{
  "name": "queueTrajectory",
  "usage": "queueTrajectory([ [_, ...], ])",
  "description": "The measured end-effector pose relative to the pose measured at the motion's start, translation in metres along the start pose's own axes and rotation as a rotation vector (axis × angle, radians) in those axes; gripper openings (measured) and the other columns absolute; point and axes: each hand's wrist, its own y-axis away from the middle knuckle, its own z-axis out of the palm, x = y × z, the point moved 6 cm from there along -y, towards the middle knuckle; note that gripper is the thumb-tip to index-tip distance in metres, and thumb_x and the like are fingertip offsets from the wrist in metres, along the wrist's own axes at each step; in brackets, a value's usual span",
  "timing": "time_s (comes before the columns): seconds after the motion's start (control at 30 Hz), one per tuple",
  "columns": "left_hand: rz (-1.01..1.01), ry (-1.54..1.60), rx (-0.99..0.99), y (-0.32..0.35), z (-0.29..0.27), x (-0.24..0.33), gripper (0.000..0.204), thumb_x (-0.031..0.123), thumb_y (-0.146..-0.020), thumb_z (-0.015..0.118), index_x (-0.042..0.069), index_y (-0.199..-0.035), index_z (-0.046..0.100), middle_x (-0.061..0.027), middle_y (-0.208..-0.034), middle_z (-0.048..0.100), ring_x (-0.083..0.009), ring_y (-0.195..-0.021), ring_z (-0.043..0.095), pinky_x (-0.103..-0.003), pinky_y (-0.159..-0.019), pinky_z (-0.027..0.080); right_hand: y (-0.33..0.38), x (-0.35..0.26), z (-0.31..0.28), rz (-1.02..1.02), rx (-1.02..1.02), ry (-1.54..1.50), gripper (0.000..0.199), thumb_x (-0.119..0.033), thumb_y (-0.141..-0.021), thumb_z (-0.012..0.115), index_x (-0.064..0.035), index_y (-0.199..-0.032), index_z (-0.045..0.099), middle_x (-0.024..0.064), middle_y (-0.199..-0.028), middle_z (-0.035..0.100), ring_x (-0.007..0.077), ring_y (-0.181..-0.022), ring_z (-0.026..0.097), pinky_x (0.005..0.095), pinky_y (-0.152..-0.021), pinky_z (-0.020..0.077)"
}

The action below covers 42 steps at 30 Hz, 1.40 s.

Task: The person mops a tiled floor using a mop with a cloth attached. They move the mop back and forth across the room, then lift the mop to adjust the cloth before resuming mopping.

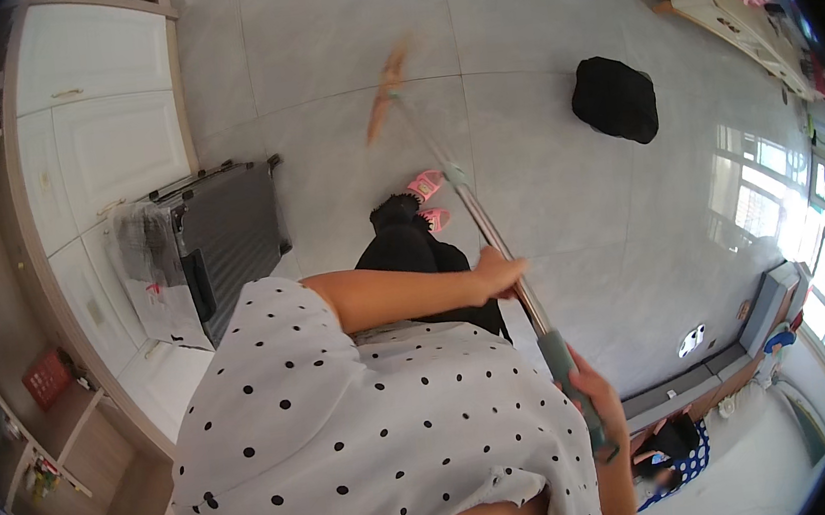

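Both my hands hold a long-handled mop (468, 201), its metal pole slanting from my right side out over the grey tiles. Lower on the pole, my left hand (500, 273) is closed round the bare metal. My right hand (596, 394) wraps the grey-green grip near the top end, its fingers partly hidden behind it. At the far end the orange-brown mop head (385, 94) is smeared by motion and lies on the floor, ahead of my pink slippers (427, 186).
A dark ribbed suitcase (235, 241), partly wrapped in plastic, stands by white cabinets (113, 138) at left. A black rounded object (614, 101) sits on the floor to the right. Beyond are a pale cabinet (729, 13), a grey bench (716, 366) and a person (668, 442).
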Motion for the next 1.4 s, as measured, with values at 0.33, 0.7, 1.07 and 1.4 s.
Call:
queueTrajectory([
  [0.33, 0.042, 0.391, 0.173, -0.027, -0.203, 0.019, 0.011, 0.014, -0.072, 0.049, 0.004, -0.069, 0.047, -0.0086, -0.061, 0.050, -0.0155, -0.045, 0.048, -0.025, -0.037, 0.035, -0.166, -0.030, 0.131, 0.389, -0.203, 0.075, 0.041, -0.013, -0.086, 0.046, -0.0080, -0.125, 0.033, 0.0118, -0.085, 0.046, 0.0072, -0.054, 0.043, 0.0158, -0.045, 0.0408],
  [0.7, -0.140, -0.029, -0.097, -0.070, 0.016, -0.030, 0.021, 0.016, -0.073, 0.048, -0.005, -0.073, 0.047, -0.0142, -0.061, 0.057, -0.0200, -0.044, 0.056, -0.029, -0.036, 0.045, -0.047, -0.007, -0.051, 0.278, 0.025, -0.554, 0.045, -0.013, -0.086, 0.046, -0.0085, -0.128, 0.031, 0.0158, -0.088, 0.047, 0.0104, -0.058, 0.042, 0.0173, -0.043, 0.0409],
  [1.07, -0.064, 0.054, -0.206, 0.000, 0.041, 0.004, 0.023, 0.022, -0.074, 0.056, 0.001, -0.064, 0.054, -0.0100, -0.059, 0.058, -0.0158, -0.047, 0.056, -0.023, -0.040, 0.044, 0.021, -0.014, -0.012, 0.034, -0.058, -0.156, 0.058, -0.012, -0.082, 0.050, -0.0138, -0.134, 0.023, 0.0139, -0.081, 0.049, 0.0098, -0.050, 0.042, 0.0182, -0.041, 0.0368],
  [1.4, 0.022, 0.139, 0.052, -0.094, -0.088, 0.014, 0.025, 0.024, -0.079, 0.056, 0.001, -0.083, 0.048, -0.0112, -0.071, 0.055, -0.0263, -0.065, 0.061, -0.041, -0.061, 0.053, -0.125, -0.019, 0.009, 0.306, -0.381, -0.529, 0.039, -0.009, -0.084, 0.048, -0.0059, -0.120, 0.031, 0.0149, -0.099, 0.047, 0.0110, -0.064, 0.048, 0.0195, -0.051, 0.0479],
])
